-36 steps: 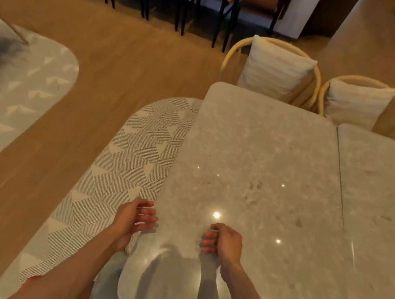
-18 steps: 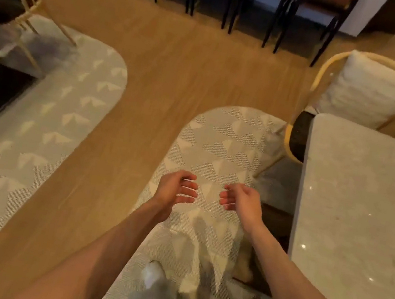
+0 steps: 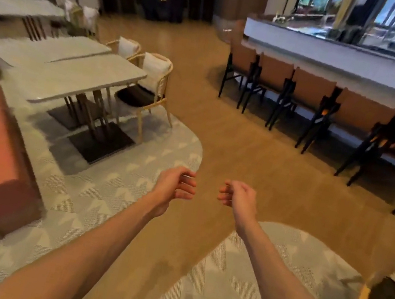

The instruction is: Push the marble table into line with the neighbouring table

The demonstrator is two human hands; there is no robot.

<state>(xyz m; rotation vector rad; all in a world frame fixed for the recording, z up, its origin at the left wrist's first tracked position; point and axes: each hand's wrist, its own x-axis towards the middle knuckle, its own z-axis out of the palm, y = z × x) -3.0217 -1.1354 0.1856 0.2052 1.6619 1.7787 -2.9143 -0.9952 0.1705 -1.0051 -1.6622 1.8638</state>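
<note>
Both hands float over the floor (image 3: 253, 163) and hold nothing: the left hand (image 3: 172, 188) and right hand (image 3: 239, 198) have loosely curled fingers. The pushed marble worktop is out of sight now; a second ago it lay right under them. The job looks finished. Far left stand other tables (image 3: 74, 73).

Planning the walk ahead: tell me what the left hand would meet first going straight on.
Nothing close: the left hand points over bare wooden floor; the way looks free, though depth is unclear.
</note>
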